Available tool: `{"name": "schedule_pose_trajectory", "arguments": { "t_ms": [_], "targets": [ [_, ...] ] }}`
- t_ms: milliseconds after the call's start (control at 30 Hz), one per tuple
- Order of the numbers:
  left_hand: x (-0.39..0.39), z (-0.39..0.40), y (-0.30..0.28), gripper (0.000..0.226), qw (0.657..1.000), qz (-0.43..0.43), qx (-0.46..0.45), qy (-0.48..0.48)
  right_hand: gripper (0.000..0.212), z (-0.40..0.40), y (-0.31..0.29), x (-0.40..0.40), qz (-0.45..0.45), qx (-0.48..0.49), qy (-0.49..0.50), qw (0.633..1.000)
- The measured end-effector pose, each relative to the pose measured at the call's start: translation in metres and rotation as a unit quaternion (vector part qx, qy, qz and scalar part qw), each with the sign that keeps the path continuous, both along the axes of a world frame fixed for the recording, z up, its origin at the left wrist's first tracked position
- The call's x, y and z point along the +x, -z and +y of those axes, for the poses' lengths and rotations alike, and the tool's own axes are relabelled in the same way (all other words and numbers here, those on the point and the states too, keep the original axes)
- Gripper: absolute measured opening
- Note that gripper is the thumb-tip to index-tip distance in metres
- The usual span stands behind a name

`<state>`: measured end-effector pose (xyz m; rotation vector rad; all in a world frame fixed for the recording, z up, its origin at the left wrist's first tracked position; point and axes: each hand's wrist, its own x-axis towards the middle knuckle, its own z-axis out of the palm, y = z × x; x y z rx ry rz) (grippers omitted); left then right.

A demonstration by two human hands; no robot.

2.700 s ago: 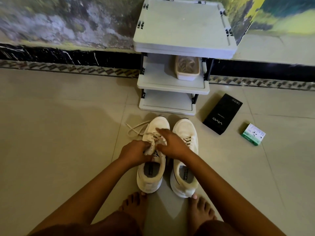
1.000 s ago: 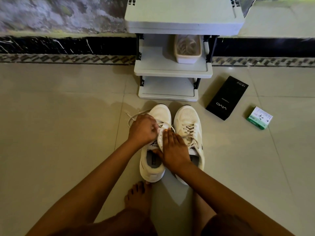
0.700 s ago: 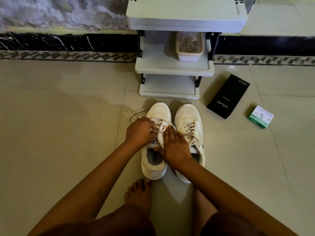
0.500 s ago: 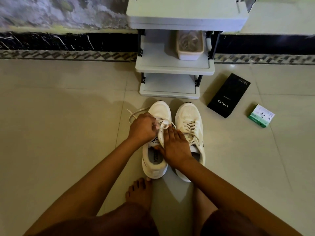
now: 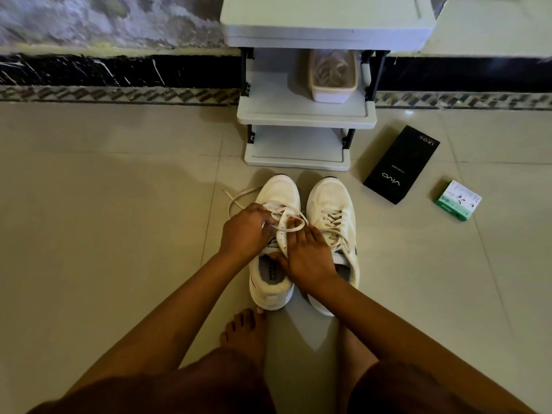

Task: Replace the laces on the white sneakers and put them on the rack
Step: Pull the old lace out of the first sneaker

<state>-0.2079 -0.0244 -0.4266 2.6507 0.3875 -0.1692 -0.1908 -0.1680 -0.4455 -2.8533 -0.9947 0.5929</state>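
Left sneaker (image 5: 276, 234) on the floor, toe pointing far toward the rack (image 5: 304, 115); left hand (image 5: 245, 231) pinches its lace (image 5: 283, 215), right hand (image 5: 304, 252) lies flat, steadying the tongue

The two low fabric sneakers (image 5: 331, 204) are white, with cream laces (image 5: 280, 213) and a thin dark line at the sole. The three-shelf plastic rack (image 5: 301, 115) is pale grey with black posts. The flat cardboard box (image 5: 401, 164) is black with white letters. The small carton (image 5: 458, 200) is green and white. The glossy floor tiles (image 5: 104, 219) are beige; the skirting band (image 5: 119, 71) is black with white veins.
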Motion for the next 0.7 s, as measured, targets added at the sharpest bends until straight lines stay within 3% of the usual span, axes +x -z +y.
{"name": "schedule_pose_trajectory", "arguments": {
  "t_ms": [100, 167, 233, 300, 433, 567, 633, 700],
  "targets": [
    [0.003, 0.000, 0.000, 0.017, 1.000, -0.010, -0.009, -0.009, 0.080, 0.000, 0.000, 0.000, -0.004, 0.006, -0.001, 1.000],
    [0.008, -0.001, -0.009, 0.007, 0.989, -0.039, -0.137, -0.047, 0.078, 0.000, 0.000, 0.001, 0.001, -0.004, -0.008, 1.000],
    [0.013, -0.002, -0.023, 0.007, 0.952, -0.067, -0.290, -0.076, 0.077, 0.000, 0.001, 0.001, 0.012, -0.011, -0.009, 1.000],
    [0.014, -0.001, -0.029, 0.007, 0.931, -0.080, -0.345, -0.090, 0.077, 0.000, 0.002, 0.002, 0.016, -0.011, -0.009, 1.000],
    [0.008, 0.001, -0.014, 0.032, 0.989, 0.013, -0.147, -0.005, 0.077, 0.001, 0.001, 0.002, 0.011, -0.013, -0.007, 1.000],
    [0.006, -0.002, -0.006, 0.028, 1.000, 0.015, 0.017, 0.013, 0.077, 0.000, 0.001, 0.002, -0.005, -0.005, -0.010, 1.000],
    [0.006, -0.002, -0.006, 0.023, 0.999, 0.006, 0.040, 0.010, 0.079, -0.001, 0.000, 0.001, -0.008, 0.015, -0.001, 1.000],
    [0.008, -0.001, -0.010, 0.016, 0.999, -0.016, -0.038, -0.006, 0.079, -0.001, -0.001, 0.001, -0.009, 0.026, 0.004, 1.000]
  ]
}}
